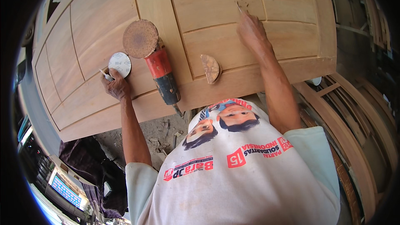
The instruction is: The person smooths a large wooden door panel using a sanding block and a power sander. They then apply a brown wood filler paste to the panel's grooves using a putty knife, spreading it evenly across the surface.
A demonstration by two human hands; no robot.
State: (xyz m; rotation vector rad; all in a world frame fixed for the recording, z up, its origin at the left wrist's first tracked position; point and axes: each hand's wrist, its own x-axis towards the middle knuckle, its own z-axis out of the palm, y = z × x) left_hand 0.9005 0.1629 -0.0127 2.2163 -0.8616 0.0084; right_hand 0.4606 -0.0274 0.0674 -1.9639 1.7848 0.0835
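Note:
My left hand point(116, 84) grips a round white sanding disc point(120, 61) and a small white tube with a narrow tip point(107, 76), over the lower left part of a wooden door panel point(87, 18). My right hand point(252, 31) holds a thin metal tool point(239, 7), its tip at a small dark patch point(246, 4) on the upper right panel; its exact shape is hard to make out. Between my hands lie a red and black power tool point(159, 64) with a round brown sanding face point(139, 37), and a half-round brown piece point(209, 68).
Wooden frames and slats point(350, 112) stand at the right under and beside the door. Debris lies on the dusty floor point(108, 146) below. Dark cloth point(100, 171) hangs at the lower left, and a grey board edge point(37, 112) runs along the left side.

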